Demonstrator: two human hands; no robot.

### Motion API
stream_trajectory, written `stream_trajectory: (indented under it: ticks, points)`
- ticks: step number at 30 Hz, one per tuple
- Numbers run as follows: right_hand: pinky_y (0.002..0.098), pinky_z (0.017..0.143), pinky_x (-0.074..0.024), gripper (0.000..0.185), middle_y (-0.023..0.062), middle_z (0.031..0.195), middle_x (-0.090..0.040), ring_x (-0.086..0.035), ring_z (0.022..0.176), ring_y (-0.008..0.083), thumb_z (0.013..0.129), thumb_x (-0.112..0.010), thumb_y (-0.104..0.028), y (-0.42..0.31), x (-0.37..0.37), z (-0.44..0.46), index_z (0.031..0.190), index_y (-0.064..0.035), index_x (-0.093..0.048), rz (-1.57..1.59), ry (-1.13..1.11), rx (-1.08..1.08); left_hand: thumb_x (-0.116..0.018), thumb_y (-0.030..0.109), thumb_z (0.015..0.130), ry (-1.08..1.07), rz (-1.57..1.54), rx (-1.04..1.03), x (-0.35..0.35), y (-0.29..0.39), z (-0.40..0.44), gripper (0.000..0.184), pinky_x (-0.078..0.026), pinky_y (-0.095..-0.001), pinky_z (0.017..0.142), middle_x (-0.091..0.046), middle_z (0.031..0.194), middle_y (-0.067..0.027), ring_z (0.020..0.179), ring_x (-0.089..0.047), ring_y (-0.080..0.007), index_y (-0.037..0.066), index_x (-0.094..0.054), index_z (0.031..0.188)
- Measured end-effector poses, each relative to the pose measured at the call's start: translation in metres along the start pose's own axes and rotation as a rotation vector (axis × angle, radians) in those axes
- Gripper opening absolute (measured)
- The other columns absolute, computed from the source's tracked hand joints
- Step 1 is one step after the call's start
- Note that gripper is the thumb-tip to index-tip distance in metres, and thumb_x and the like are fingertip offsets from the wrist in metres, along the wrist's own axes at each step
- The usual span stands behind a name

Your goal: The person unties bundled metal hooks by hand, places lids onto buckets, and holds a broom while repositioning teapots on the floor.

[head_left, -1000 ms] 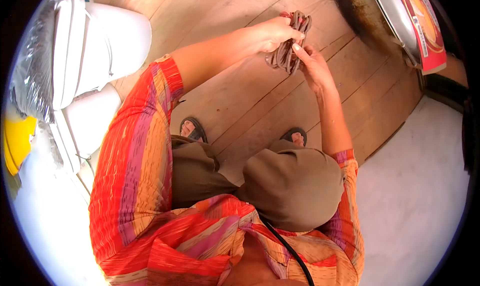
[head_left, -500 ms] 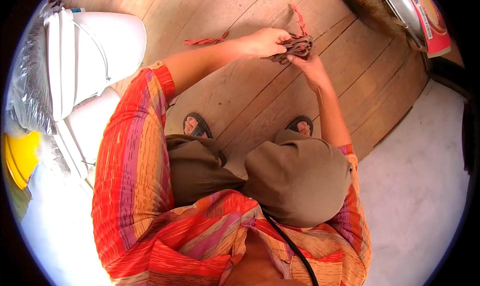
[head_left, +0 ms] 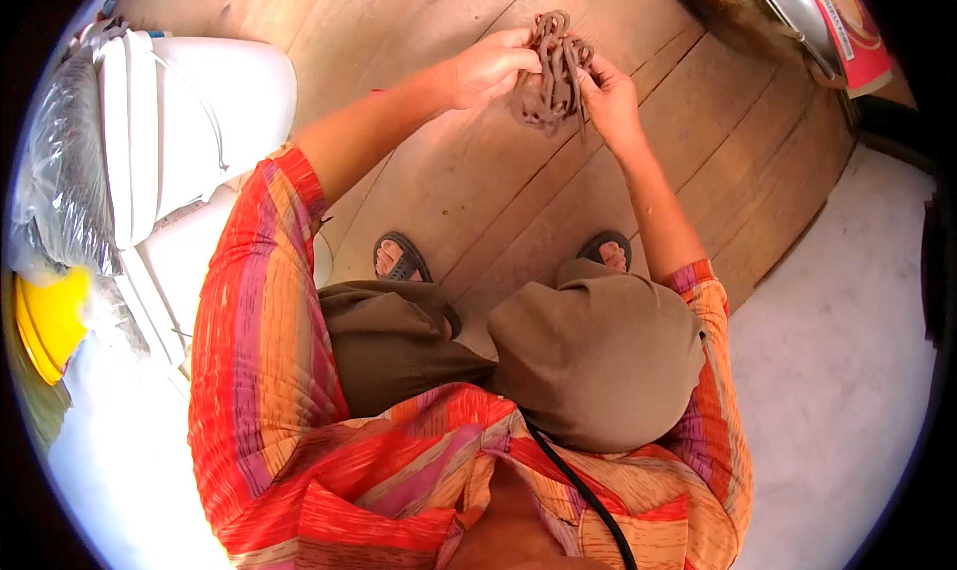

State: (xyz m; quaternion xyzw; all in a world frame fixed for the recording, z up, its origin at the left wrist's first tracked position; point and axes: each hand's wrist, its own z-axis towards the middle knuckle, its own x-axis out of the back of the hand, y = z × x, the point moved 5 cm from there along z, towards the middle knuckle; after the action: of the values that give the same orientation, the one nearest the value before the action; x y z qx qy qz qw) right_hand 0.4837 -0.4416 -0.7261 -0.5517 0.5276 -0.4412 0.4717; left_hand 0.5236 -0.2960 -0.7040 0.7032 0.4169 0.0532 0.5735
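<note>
A looped bundle of brown cord (head_left: pixel 550 84) hangs between my two hands, above the wooden floor at the top of the head view. My left hand (head_left: pixel 488 69) is closed on the bundle's left side. On its right side, my right hand (head_left: pixel 610 100) pinches the loops between thumb and fingers. A bit of red shows at the top of the bundle. The lower loops are blurred. My fingertips are partly hidden by the cord.
White plastic buckets (head_left: pixel 224 102) lie at the left beside clear plastic wrap (head_left: pixel 60 166) and something yellow (head_left: pixel 52 321). A metal pan (head_left: pixel 793 12) and a red printed package (head_left: pixel 852 32) are at the top right. My sandaled feet (head_left: pixel 404 258) rest on the floorboards (head_left: pixel 508 196).
The cord bundle has moved left and been turned more upright, its loops hanging longer. Both hands shifted with it. The red twisted ends, spread out before, are now mostly out of sight.
</note>
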Motion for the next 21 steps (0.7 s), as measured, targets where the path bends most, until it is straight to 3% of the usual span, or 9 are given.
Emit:
stream_trajectory:
  ticks: [3, 6, 9, 11, 12, 17, 19, 21]
  points:
    - [0.0206, 0.066, -0.0415, 0.016, -0.0032, 0.082, -0.059, -0.049, 0.072, 0.0049, 0.086, -0.06, -0.008, -0.027, 0.0, -0.01, 0.099, -0.0009, -0.063, -0.253, 0.109, -0.161, -0.049, 0.011, 0.088, 0.029, -0.175, -0.025, -0.021, 0.013, -0.012, 0.039, -0.033, -0.0328, 0.097, -0.051, 0.117, -0.0039, 0.109, -0.046, -0.0127, 0.003, -0.043, 0.126]
    - [0.0205, 0.065, -0.0411, 0.009, -0.0041, 0.074, -0.057, -0.048, 0.068, 0.0043, 0.085, -0.062, -0.009, -0.034, 0.003, -0.016, 0.087, -0.001, -0.065, -0.324, 0.167, -0.098, -0.065, 0.021, 0.081, 0.102, 0.152, 0.028, -0.035, 0.018, -0.014, 0.044, -0.035, -0.0308, 0.092, -0.054, 0.108, -0.0021, 0.105, -0.047, -0.0132, 0.005, -0.048, 0.119]
    - [0.0245, 0.067, -0.0456, 0.018, 0.0005, 0.077, -0.062, -0.053, 0.069, 0.0083, 0.08, -0.067, -0.012, -0.025, 0.011, -0.019, 0.094, -0.0014, -0.063, -0.256, 0.052, -0.136, -0.065, 0.021, 0.082, 0.068, 0.222, 0.155, -0.029, 0.016, -0.014, 0.038, -0.037, -0.0308, 0.09, -0.057, 0.101, -0.0014, 0.1, -0.05, -0.0125, 0.005, -0.052, 0.114]
    - [0.0246, 0.073, -0.0441, 0.03, -0.0008, 0.087, -0.061, -0.053, 0.079, 0.0084, 0.079, -0.068, -0.014, -0.037, 0.005, -0.032, 0.105, -0.004, -0.057, 0.219, -0.169, -0.297, -0.066, 0.019, 0.079, 0.057, 0.092, 0.067, -0.029, 0.02, -0.012, 0.028, -0.042, -0.0286, 0.08, -0.06, 0.092, -0.0006, 0.086, -0.054, -0.011, 0.005, -0.059, 0.103]
    - [0.0243, 0.076, -0.0423, 0.039, -0.0009, 0.097, -0.059, -0.051, 0.088, 0.0084, 0.081, -0.067, -0.013, -0.037, 0.007, -0.035, 0.115, -0.0055, -0.05, 0.235, -0.298, -0.315, -0.066, 0.018, 0.079, 0.052, 0.046, 0.064, -0.029, 0.024, -0.013, 0.028, -0.043, -0.0278, 0.078, -0.06, 0.091, -0.0009, 0.084, -0.054, -0.0111, 0.004, -0.059, 0.103]
    - [0.0222, 0.072, -0.0424, 0.025, 0.0002, 0.094, -0.061, -0.052, 0.082, 0.0077, 0.085, -0.062, -0.013, -0.029, 0.001, -0.042, 0.107, -0.0053, -0.056, 0.292, -0.345, -0.328, -0.063, 0.015, 0.08, -0.075, -0.109, 0.158, 0.001, 0.033, -0.013, 0.028, -0.047, -0.0267, 0.068, -0.06, 0.085, -0.0027, 0.075, -0.056, -0.0093, 0.001, -0.056, 0.103]
    - [0.0212, 0.071, -0.0425, 0.021, 0.0005, 0.093, -0.061, -0.052, 0.079, 0.0072, 0.086, -0.061, -0.014, -0.023, 0.006, -0.044, 0.105, -0.0054, -0.058, 0.306, -0.326, -0.318, -0.061, 0.014, 0.081, -0.032, -0.109, 0.137, 0.003, 0.031, -0.009, 0.027, -0.048, -0.0275, 0.065, -0.06, 0.085, -0.0029, 0.074, -0.056, -0.0094, 0.0, -0.056, 0.103]
    - [0.0189, 0.067, -0.0421, 0.018, -0.0009, 0.089, -0.061, -0.052, 0.074, 0.006, 0.087, -0.061, -0.016, -0.026, 0.014, -0.043, 0.101, -0.0057, -0.06, 0.399, -0.326, -0.377, -0.061, 0.02, 0.083, -0.083, -0.124, 0.125, 0.005, 0.034, -0.006, 0.03, -0.049, -0.0255, 0.065, -0.059, 0.076, -0.0014, 0.071, -0.056, -0.0081, -0.002, -0.059, 0.103]
